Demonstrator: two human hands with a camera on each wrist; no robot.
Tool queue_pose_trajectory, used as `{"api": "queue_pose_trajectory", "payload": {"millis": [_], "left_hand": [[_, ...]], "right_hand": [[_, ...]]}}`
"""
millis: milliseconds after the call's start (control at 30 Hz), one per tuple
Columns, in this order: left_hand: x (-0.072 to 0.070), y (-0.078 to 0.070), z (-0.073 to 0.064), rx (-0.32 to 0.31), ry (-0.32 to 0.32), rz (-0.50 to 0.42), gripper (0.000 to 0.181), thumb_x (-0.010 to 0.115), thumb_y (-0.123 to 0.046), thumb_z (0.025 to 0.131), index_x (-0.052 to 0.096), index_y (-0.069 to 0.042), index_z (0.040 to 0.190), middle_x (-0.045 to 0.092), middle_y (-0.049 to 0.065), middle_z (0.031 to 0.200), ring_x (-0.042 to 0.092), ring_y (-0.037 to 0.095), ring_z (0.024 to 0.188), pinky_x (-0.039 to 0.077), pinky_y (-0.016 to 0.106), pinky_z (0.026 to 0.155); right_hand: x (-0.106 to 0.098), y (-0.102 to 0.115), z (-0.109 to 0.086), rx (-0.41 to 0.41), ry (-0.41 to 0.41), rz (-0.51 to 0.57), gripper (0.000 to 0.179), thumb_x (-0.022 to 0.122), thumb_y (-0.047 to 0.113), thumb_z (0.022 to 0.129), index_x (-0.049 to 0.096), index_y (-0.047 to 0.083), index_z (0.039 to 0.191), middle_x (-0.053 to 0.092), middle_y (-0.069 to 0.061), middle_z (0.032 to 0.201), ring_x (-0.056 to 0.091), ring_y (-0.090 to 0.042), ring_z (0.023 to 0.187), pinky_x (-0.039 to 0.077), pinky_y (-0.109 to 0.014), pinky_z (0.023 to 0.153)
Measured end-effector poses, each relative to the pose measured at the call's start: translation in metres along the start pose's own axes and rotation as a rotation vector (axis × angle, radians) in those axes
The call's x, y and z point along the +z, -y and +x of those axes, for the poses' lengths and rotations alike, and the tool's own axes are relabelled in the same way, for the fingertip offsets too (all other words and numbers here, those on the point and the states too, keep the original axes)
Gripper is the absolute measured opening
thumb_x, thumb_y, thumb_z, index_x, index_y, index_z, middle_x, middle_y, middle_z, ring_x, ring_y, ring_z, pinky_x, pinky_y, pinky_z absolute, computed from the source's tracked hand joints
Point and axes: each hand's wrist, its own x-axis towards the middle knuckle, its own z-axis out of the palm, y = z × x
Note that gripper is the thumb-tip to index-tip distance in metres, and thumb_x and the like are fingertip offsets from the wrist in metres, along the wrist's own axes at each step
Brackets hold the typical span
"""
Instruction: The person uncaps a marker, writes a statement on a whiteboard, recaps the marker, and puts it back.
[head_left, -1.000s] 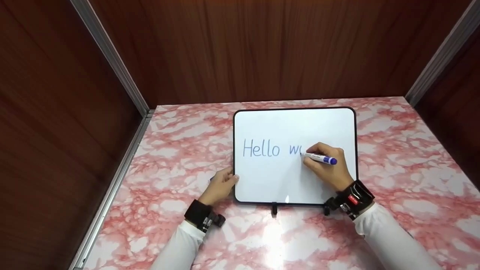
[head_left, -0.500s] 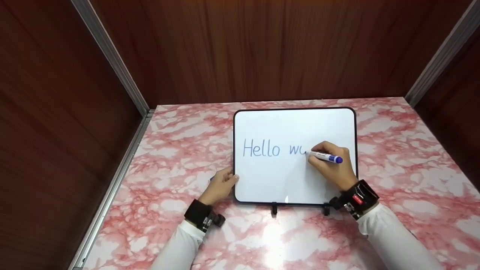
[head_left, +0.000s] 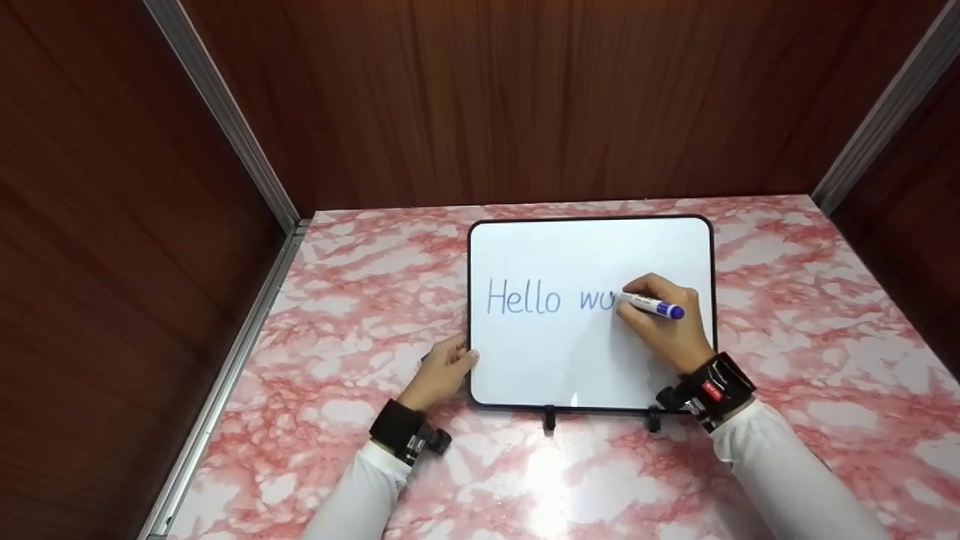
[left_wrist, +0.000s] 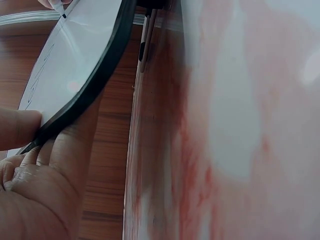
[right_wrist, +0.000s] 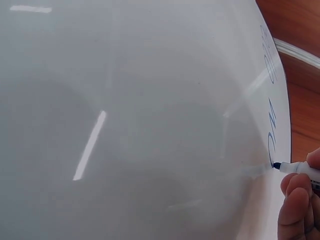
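Observation:
A black-framed whiteboard [head_left: 540, 360] stands propped up, with blue handwriting [head_left: 523, 296] reading "Hello" and then "wo". My left hand [head_left: 441, 373] grips its left edge, the thumb on the front face and the fingers behind, as the left wrist view [left_wrist: 45, 185] also shows. A small blue bit [head_left: 424, 358] peeks out beside those fingers. Pinched between the thumb and fingers of my right hand [head_left: 671, 322] is a white marker [head_left: 651, 304] with a blue end. In the right wrist view the dark tip of the marker [right_wrist: 295, 168] touches the board at the last letter.
Two black feet [head_left: 550, 418] jut out below the board onto a red-and-white marbled table [head_left: 360, 300]. Dark wood panels [head_left: 495, 105] rise behind and at both sides, with metal strips [head_left: 225, 112] along their corners.
My right hand has moved the marker right and then slightly up, and the letter after the "w" has grown from a short curve into a rounded "o". My left hand has stayed put.

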Motion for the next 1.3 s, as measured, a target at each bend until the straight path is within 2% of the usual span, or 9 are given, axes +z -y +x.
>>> {"api": "queue_pose_trajectory", "payload": {"millis": [167, 367, 767, 833, 933, 1033, 1100, 1200, 1300], "left_hand": [[0.001, 0.0, 0.0, 0.011, -0.003, -0.022, 0.026, 0.049, -0.005, 0.1, 0.058, 0.005, 0.123, 0.063, 0.005, 0.084, 0.058, 0.014, 0.071, 0.05, 0.028, 0.066], [0.001, 0.0, 0.0, 0.015, -0.006, -0.001, 0.024, 0.05, -0.007, 0.1, 0.059, 0.003, 0.119, 0.054, 0.003, 0.073, 0.047, 0.012, 0.057, 0.042, 0.023, 0.054], [0.002, -0.001, 0.0, -0.011, -0.017, 0.01, 0.021, 0.05, -0.005, 0.1, 0.059, 0.007, 0.115, 0.049, 0.004, 0.068, 0.041, 0.007, 0.049, 0.036, 0.021, 0.046], [0.002, -0.007, -0.002, -0.018, -0.008, 0.006, 0.023, 0.049, -0.003, 0.1, 0.058, 0.009, 0.117, 0.055, 0.009, 0.072, 0.044, 0.009, 0.052, 0.041, 0.025, 0.05], [0.002, -0.021, -0.007, -0.012, 0.011, -0.011, 0.025, 0.048, 0.0, 0.099, 0.056, 0.011, 0.12, 0.064, 0.019, 0.085, 0.056, 0.016, 0.064, 0.052, 0.039, 0.063], [0.002, -0.031, -0.011, 0.016, 0.019, -0.025, 0.026, 0.047, 0.002, 0.099, 0.055, 0.013, 0.12, 0.066, 0.021, 0.092, 0.06, 0.021, 0.073, 0.052, 0.05, 0.072], [0.002, -0.027, -0.01, 0.016, 0.013, -0.02, 0.025, 0.047, 0.001, 0.099, 0.056, 0.012, 0.12, 0.066, 0.019, 0.089, 0.058, 0.018, 0.067, 0.053, 0.042, 0.066], [0.002, -0.014, -0.005, -0.007, -0.008, -0.008, 0.025, 0.049, -0.004, 0.1, 0.058, 0.007, 0.12, 0.063, 0.011, 0.081, 0.049, 0.012, 0.056, 0.046, 0.028, 0.054], [0.002, 0.0, -0.001, -0.022, -0.027, 0.0, 0.025, 0.051, -0.007, 0.1, 0.06, 0.003, 0.121, 0.062, 0.005, 0.079, 0.048, 0.013, 0.055, 0.043, 0.024, 0.052]], "right_hand": [[0.002, 0.001, 0.002, 0.006, -0.005, 0.01, 0.013, 0.075, -0.002, 0.074, 0.071, 0.009, 0.08, 0.068, 0.004, 0.071, 0.057, -0.012, 0.057, 0.041, -0.014, 0.053], [0.005, 0.001, 0.002, -0.008, 0.005, 0.009, 0.011, 0.075, -0.001, 0.074, 0.07, 0.007, 0.08, 0.067, 0.005, 0.07, 0.056, -0.011, 0.056, 0.041, -0.015, 0.052], [0.005, 0.0, -0.001, 0.003, 0.022, 0.025, 0.012, 0.074, -0.003, 0.074, 0.07, 0.005, 0.081, 0.067, 0.005, 0.07, 0.056, -0.011, 0.056, 0.041, -0.015, 0.052], [0.005, 0.001, -0.001, 0.005, 0.026, 0.029, 0.013, 0.075, -0.003, 0.074, 0.07, 0.006, 0.081, 0.067, 0.005, 0.071, 0.056, -0.011, 0.057, 0.042, -0.015, 0.052], [0.002, 0.001, -0.002, 0.003, 0.019, 0.036, 0.014, 0.076, -0.003, 0.074, 0.071, 0.007, 0.082, 0.067, 0.004, 0.071, 0.056, -0.012, 0.057, 0.042, -0.015, 0.053], [-0.002, -0.001, -0.003, 0.003, 0.0, 0.027, 0.015, 0.077, -0.003, 0.073, 0.07, 0.008, 0.081, 0.067, 0.004, 0.071, 0.057, -0.012, 0.057, 0.042, -0.015, 0.053], [-0.004, -0.002, -0.004, 0.012, -0.01, 0.021, 0.014, 0.076, -0.002, 0.073, 0.07, 0.008, 0.081, 0.067, 0.004, 0.07, 0.057, -0.011, 0.057, 0.042, -0.015, 0.052], [-0.008, -0.005, -0.004, 0.031, -0.017, 0.016, 0.012, 0.075, -0.001, 0.074, 0.07, 0.008, 0.081, 0.067, 0.004, 0.07, 0.058, -0.01, 0.057, 0.043, -0.016, 0.052], [-0.009, -0.005, -0.004, 0.041, -0.02, 0.02, 0.012, 0.075, 0.0, 0.075, 0.07, 0.008, 0.081, 0.067, 0.004, 0.07, 0.057, -0.01, 0.057, 0.042, -0.016, 0.051]]}}
